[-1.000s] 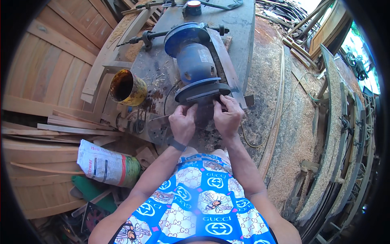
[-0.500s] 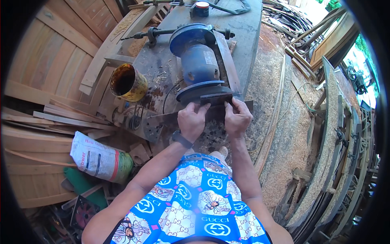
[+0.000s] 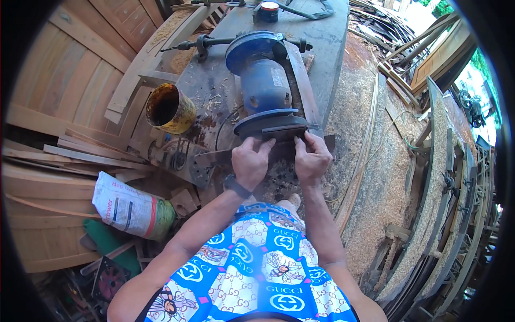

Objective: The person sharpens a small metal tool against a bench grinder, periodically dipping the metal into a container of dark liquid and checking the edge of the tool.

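Observation:
A blue bench grinder (image 3: 265,88) lies lengthwise on the workbench in front of me. At its near end is a grey grinding wheel (image 3: 248,127). A short, dark, flat blade (image 3: 284,131) lies along the near side of this wheel and appears to touch it. My left hand (image 3: 250,163) pinches the blade's left part between thumb and fingers. My right hand (image 3: 313,160) grips its right end the same way. The face of the blade turned toward the wheel is hidden.
A stained yellow can (image 3: 170,110) stands left of the grinder. A drill bit (image 3: 177,46) sticks out leftward from the far shaft. A black jar (image 3: 266,13) is on the grey bench top (image 3: 316,40). A white sack (image 3: 129,206) lies lower left; sawdust covers the floor (image 3: 354,107) at right.
Both hands have shifted slightly left with the blade, sliding it a little along the wheel. The grip of each hand looks the same.

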`<state>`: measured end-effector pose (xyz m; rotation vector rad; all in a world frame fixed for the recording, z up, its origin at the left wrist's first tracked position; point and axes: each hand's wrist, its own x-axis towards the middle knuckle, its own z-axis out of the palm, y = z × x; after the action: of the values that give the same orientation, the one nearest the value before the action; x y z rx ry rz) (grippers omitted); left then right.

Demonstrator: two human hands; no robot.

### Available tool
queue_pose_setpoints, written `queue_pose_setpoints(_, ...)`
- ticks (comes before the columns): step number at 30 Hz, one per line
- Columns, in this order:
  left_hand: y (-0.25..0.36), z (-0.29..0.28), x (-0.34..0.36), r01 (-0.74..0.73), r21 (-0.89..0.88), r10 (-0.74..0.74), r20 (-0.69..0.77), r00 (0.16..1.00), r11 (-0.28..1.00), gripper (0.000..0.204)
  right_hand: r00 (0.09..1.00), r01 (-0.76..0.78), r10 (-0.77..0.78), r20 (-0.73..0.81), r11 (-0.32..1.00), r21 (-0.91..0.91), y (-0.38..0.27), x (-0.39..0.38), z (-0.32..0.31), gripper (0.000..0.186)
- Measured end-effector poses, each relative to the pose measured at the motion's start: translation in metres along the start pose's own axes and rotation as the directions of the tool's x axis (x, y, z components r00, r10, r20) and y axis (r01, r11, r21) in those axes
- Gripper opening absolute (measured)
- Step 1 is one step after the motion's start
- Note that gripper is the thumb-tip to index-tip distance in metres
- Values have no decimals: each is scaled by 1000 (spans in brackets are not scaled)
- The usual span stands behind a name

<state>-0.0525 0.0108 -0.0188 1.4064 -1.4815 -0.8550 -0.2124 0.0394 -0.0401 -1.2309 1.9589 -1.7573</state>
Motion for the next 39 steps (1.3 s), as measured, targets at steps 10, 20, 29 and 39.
queue_pose_setpoints(10,-24,-19,-5,140,-67,-140,4,990,988,26,988,152,-152,25,988,15,-19,-11,16,24)
queue_pose_setpoints(20,-34,-28,-5,250,-183,-251,22,968,951,24,967,250,-249,44,968,-5,-25,-20,28,23)
queue_pose_setpoints(29,-44,-34,-5,223,-161,-226,-4,974,961,25,971,231,-232,52,973,13,-25,-24,35,21)
queue_pose_setpoints(39,-34,-35,-4,211,-131,-216,-22,976,969,31,978,202,-203,47,979,30,-21,-24,35,20)
